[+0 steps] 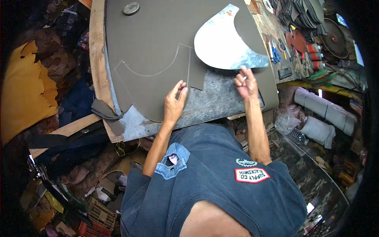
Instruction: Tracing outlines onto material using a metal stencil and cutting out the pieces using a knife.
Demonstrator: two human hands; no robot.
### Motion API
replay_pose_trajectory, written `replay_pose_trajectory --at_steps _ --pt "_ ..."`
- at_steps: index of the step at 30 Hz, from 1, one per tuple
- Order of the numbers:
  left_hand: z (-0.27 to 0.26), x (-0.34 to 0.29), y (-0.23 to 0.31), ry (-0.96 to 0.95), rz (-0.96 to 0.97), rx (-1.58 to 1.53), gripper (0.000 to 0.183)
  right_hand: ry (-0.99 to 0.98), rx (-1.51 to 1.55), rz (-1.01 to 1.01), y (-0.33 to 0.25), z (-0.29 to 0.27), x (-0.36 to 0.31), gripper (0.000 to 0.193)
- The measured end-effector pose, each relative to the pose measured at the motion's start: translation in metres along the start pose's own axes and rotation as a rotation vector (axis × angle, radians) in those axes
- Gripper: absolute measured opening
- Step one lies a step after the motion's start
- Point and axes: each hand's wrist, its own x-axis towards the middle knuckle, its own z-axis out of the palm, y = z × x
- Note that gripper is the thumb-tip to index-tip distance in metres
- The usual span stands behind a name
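A dark grey-brown sheet [138, 35] covers most of the work board. Pale lines on it trace a curved outline, left of the middle. At the right of the sheet is a shiny curved metal template [219, 43], its right tip throwing a shadow below. My right hand [246, 85] grips the template's lower edge with its fingertips. A small white piece, perhaps chalk, shows between the same fingers. My left hand [175, 103] is over the sheet's near edge, beside the traced outline, fingers apart and holding nothing.
A round metal weight [131, 8] rests at the far left of the sheet. Blue-handled scissors [275, 53] and other tools lie on a side bench to the right. White rolls [325, 106] are below it. Yellow leather [29, 93] hangs at the left.
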Motion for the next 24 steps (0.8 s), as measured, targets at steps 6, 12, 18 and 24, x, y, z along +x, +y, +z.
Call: replay_pose_trajectory --at_steps 6,12,18,24 --pt "0.061 0.028 0.03 0.059 -0.185 -0.887 0.054 0.083 -0.204 0.283 0.046 0.039 -0.043 0.012" --pt "0.053 0.037 0.036 0.249 -0.082 -0.98 0.037 -0.172 -0.563 0.431 0.033 0.03 -0.043 0.022" --pt "-0.022 0.029 0.042 0.433 0.095 -1.013 0.024 -0.155 -0.711 0.295 -0.024 0.0 -0.013 0.033" --pt "-0.079 0.047 0.036 0.524 0.093 -1.054 0.017 -0.237 -0.574 -0.013 -0.091 0.001 0.03 0.046"
